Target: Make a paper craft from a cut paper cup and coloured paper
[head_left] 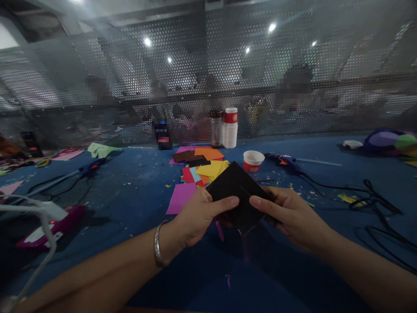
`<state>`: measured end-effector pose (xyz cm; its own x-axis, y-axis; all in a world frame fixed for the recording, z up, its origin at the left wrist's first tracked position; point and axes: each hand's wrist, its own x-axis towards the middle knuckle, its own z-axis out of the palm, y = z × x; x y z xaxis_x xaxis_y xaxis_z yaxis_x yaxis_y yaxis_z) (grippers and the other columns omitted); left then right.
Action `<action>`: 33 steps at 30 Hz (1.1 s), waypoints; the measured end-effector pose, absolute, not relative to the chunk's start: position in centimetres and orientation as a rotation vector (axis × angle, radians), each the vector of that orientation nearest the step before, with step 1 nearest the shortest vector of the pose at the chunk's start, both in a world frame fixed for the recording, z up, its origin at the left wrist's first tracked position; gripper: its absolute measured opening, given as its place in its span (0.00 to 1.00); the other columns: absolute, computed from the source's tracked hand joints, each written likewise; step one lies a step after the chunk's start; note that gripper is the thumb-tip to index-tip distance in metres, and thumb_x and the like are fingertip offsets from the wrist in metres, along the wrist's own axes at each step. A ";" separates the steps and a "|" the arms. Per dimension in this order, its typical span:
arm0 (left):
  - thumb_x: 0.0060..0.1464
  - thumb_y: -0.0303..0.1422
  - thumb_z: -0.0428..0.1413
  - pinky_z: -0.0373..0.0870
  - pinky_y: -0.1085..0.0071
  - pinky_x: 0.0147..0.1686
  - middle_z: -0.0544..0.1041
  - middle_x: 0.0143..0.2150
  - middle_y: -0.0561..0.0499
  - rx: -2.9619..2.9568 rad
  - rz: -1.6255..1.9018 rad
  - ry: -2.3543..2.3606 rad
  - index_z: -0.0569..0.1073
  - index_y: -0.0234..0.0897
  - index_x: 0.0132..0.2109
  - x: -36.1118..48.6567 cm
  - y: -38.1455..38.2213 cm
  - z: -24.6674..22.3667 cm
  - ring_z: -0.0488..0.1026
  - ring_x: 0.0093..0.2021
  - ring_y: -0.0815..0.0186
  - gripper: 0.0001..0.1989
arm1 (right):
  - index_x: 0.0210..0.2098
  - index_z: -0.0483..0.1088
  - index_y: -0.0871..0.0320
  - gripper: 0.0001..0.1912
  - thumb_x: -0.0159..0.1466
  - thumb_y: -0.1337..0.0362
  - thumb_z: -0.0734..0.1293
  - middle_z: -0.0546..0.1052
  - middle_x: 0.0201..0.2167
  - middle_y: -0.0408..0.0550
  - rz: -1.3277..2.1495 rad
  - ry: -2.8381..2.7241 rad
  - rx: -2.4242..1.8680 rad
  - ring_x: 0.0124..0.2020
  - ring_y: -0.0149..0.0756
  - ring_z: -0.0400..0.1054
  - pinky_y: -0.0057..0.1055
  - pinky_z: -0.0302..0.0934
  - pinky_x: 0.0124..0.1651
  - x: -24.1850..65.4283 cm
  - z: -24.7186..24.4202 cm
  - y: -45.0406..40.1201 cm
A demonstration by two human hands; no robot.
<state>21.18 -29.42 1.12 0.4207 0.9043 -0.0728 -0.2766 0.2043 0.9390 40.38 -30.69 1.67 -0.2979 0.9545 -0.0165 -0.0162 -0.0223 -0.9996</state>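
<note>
A square of black craft paper (235, 179) is held up in front of me, one corner pointing away; layered edges show at the near corner, so it looks folded. My left hand (202, 213) grips its left side, thumb flat on top and fingers hidden beneath. On the right side, my right hand (289, 213) pinches it the same way, the two thumb tips close together. Just beyond lie a purple paper sheet (181, 198) and a pile of coloured papers with a yellow sheet (211, 168). A thin purple strip (220, 231) shows below the black paper.
A red-and-white paper cup (253, 161) stands beside a glue gun (289, 163) with a trailing cable. Farther back are a clear bottle (216, 130) and stacked cups (230, 130). To the left are another glue gun (91, 167) and a magenta power strip (55, 228). Paper scraps litter the blue table (140, 195).
</note>
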 end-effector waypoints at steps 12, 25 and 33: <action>0.45 0.35 0.69 0.64 0.81 0.18 0.78 0.28 0.51 0.902 0.930 0.735 0.77 0.32 0.38 21.2 -28.9 1.4 0.73 0.25 0.72 0.15 | 0.36 0.79 0.58 0.22 0.50 0.48 0.77 0.78 0.25 0.46 1.559 -1.339 -1.042 0.26 0.34 0.69 0.31 0.65 0.32 40.0 2.0 -30.9; 0.47 0.38 0.67 0.61 0.79 0.16 0.76 0.26 0.52 0.960 1.009 0.832 0.75 0.32 0.37 21.2 -28.6 0.9 0.69 0.19 0.73 0.15 | 0.25 0.68 0.59 0.20 0.53 0.49 0.75 0.63 0.18 0.38 1.588 -1.286 -1.165 0.18 0.22 0.48 0.20 0.37 0.16 40.1 1.9 -30.7; 0.46 0.34 0.68 0.63 0.80 0.16 0.76 0.28 0.52 0.859 1.016 0.757 0.76 0.31 0.39 21.3 -28.5 1.1 0.70 0.23 0.73 0.15 | 0.27 0.70 0.59 0.20 0.51 0.49 0.76 0.61 0.19 0.36 1.584 -1.209 -1.133 0.19 0.22 0.48 0.20 0.41 0.18 39.9 2.0 -30.9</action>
